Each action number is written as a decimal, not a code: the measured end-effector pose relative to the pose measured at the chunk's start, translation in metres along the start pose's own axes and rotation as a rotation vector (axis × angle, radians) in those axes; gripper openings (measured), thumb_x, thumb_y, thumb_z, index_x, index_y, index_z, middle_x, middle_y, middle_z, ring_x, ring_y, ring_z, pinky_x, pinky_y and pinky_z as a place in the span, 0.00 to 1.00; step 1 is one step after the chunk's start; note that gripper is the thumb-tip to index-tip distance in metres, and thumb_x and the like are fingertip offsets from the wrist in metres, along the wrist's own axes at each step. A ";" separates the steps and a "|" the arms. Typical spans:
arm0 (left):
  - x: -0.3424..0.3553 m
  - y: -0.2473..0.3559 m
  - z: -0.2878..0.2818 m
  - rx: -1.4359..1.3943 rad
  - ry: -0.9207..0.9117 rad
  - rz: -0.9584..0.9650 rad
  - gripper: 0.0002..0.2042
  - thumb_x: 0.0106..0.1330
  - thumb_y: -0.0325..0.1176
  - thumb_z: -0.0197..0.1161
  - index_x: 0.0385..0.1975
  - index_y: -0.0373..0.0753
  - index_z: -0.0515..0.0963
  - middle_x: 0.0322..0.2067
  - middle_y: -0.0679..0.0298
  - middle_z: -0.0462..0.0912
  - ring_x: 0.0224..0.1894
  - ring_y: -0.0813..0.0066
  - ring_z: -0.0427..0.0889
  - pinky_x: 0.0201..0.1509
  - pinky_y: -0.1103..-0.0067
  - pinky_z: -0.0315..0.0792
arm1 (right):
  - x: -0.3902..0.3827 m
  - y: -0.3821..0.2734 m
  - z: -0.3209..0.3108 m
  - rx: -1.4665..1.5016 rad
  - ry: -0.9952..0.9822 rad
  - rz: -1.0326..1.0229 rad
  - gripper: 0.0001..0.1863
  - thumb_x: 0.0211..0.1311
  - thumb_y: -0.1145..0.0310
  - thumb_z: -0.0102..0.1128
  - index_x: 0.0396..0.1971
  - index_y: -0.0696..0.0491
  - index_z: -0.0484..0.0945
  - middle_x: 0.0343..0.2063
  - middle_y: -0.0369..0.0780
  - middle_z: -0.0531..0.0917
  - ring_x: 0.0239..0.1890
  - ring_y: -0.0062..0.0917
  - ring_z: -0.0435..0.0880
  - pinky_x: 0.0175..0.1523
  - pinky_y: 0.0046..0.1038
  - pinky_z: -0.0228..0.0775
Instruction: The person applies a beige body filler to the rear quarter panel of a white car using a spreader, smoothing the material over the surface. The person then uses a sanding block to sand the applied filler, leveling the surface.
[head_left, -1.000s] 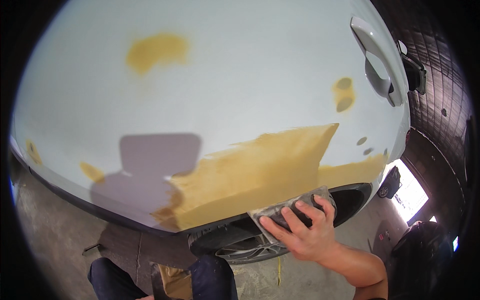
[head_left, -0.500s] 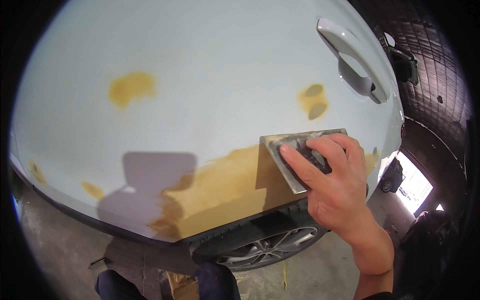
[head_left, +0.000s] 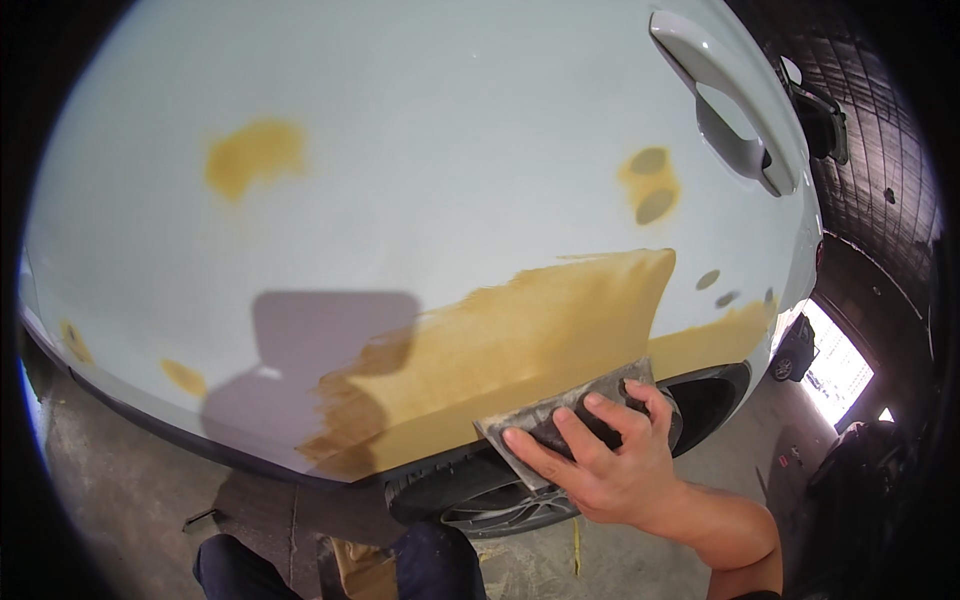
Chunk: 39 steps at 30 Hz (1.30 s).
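Observation:
My right hand grips a flat grey spreader with a dark middle, at the lower edge of a large yellow filler patch, just over the wheel. The white car door fills most of the view, with a handle at upper right and smaller yellow spots, some with grey ovals in them. A shadow falls across the left part of the big patch. My left hand is not in view.
My dark-trousered knees are at the bottom beside a tan padded object. A small dark tool lies on the concrete floor. Further right are a bright doorway, a dark car and a quilted-looking curved surface.
Half a second ago the spreader was higher, over the right part of the large patch; now it is down at the lower edge again, much as it was one second ago.

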<state>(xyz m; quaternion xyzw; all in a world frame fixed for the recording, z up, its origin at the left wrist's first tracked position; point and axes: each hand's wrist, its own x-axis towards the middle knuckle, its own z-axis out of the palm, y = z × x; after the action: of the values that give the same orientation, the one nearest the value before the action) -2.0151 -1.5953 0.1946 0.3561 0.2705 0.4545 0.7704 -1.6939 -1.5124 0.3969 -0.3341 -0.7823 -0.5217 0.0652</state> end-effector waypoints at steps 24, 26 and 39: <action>0.006 -0.004 0.020 -0.013 -0.032 -0.010 0.18 0.64 0.32 0.56 0.49 0.26 0.76 0.43 0.52 0.83 0.45 0.61 0.83 0.54 0.67 0.77 | 0.062 0.076 -0.039 0.024 0.109 0.144 0.29 0.41 0.73 0.59 0.50 0.40 0.83 0.44 0.34 0.74 0.46 0.36 0.70 0.48 0.37 0.63; 0.009 -0.007 0.018 -0.030 -0.024 -0.020 0.18 0.64 0.32 0.56 0.49 0.25 0.75 0.43 0.51 0.83 0.46 0.59 0.83 0.55 0.66 0.77 | 0.062 0.066 -0.035 0.070 0.097 0.161 0.28 0.42 0.71 0.60 0.50 0.39 0.82 0.45 0.33 0.74 0.46 0.36 0.69 0.48 0.39 0.62; 0.009 -0.007 0.023 0.085 -0.004 -0.011 0.17 0.63 0.30 0.54 0.47 0.26 0.77 0.41 0.52 0.84 0.44 0.63 0.85 0.52 0.72 0.77 | -0.016 0.016 -0.005 0.028 0.039 0.036 0.23 0.48 0.66 0.56 0.46 0.31 0.85 0.49 0.32 0.70 0.48 0.32 0.68 0.56 0.44 0.60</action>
<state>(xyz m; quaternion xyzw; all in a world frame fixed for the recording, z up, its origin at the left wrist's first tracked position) -1.9905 -1.5966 0.2026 0.3879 0.2901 0.4376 0.7575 -1.6729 -1.5203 0.4044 -0.3369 -0.7820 -0.5159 0.0941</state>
